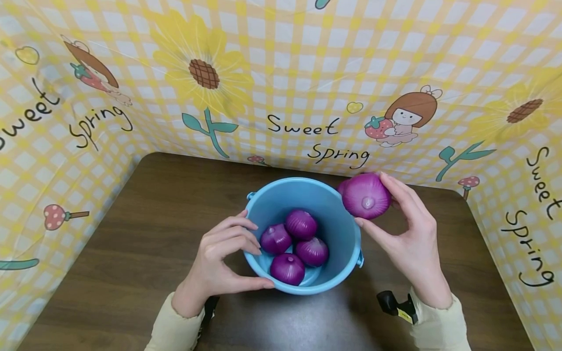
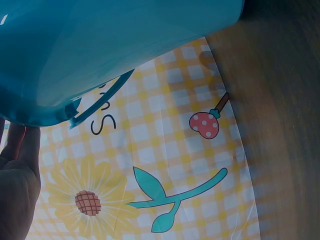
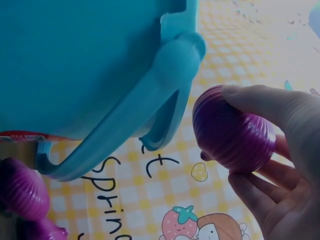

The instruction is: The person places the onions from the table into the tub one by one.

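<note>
Cream sleeves (image 1: 441, 324) right up front, hands apart: left hand (image 1: 224, 256) has the blue bucket (image 1: 340, 239) gripped by its rim, right hand (image 1: 412, 236) is pinching a purple onion (image 1: 366, 196) just by the right side of the rim. Four more onions (image 1: 287, 269) sit inside. Right wrist cam also catches two loose onions (image 3: 24, 190) outside the bucket. Brown wood-look counter (image 1: 131, 243) underneath.

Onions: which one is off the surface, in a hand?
The onion pinched by the right hand; four others lie inside the blue bucket, and two more show outside it, unheld.
</note>
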The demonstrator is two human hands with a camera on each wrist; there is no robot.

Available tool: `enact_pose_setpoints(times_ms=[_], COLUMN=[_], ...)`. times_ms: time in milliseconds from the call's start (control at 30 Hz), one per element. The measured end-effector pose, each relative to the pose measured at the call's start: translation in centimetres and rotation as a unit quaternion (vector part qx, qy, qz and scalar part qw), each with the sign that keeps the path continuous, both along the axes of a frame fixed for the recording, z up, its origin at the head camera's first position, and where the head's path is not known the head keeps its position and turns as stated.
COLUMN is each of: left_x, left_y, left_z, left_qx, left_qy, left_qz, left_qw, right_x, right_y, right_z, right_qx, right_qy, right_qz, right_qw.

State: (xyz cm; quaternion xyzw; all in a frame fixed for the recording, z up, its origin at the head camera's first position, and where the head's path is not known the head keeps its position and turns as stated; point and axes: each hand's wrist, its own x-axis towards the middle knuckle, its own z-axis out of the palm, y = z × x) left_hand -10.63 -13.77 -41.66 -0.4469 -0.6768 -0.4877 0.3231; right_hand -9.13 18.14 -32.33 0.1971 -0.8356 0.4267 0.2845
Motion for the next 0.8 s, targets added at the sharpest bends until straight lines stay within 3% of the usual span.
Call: enact_pose_setpoints(times_ms=[233,800], left_x=[-0.07,-0.02], left_y=[0.00,-0.04], left_z=[0.02,-0.02], left_qx=[0.001,0.001], left_qy=[0.001,-0.003], left_qz=[-0.001,-0.001], left_qw=[1.0000,1.0000], right_x=[0.48,0.96], right_y=[-0.55,-1.06], right_z=[0.86,1.13], right_qx=[0.002,0.012], right_qy=[0.008,0.029], right_qz=[0.010,0.024], right_qw=[0.9999,0.9992])
